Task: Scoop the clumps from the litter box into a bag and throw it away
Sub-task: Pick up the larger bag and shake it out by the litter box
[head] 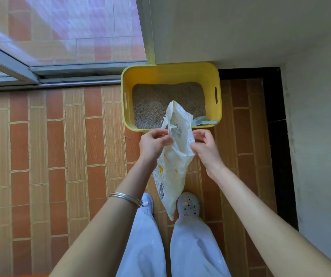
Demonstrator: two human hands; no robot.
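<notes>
At the far left, a glass sliding door [60, 47] and its metal track meet the tiled floor [40, 156]. Moving right, the left hand [153, 141], with thin bangles [126, 197] on its forearm, pinches the left edge of the plastic bag [172, 172] beside a loose handle strip. The bag hangs limp between the two hands. Its tail dangles down between the person's shoes, and its mouth looks unopened. Just beyond it the yellow litter box [124, 100] sits on the floor against the far wall, filled with grey-brown litter [156, 100]. A pale scoop [202, 121] lies in its near right corner. The right hand [205, 145] pinches the bag's right edge with curled fingertips.

The film looks thin, so its layers may cling together, and a hard pull to part them could tear it. A mouth only half open would likely let clumps fall onto the tiles. With both hands on the bag, neither is free for the scoop.

The bag hides the near middle of the box and most of the scoop. No clumps can be made out in the litter, and the bag's print is unreadable.
</notes>
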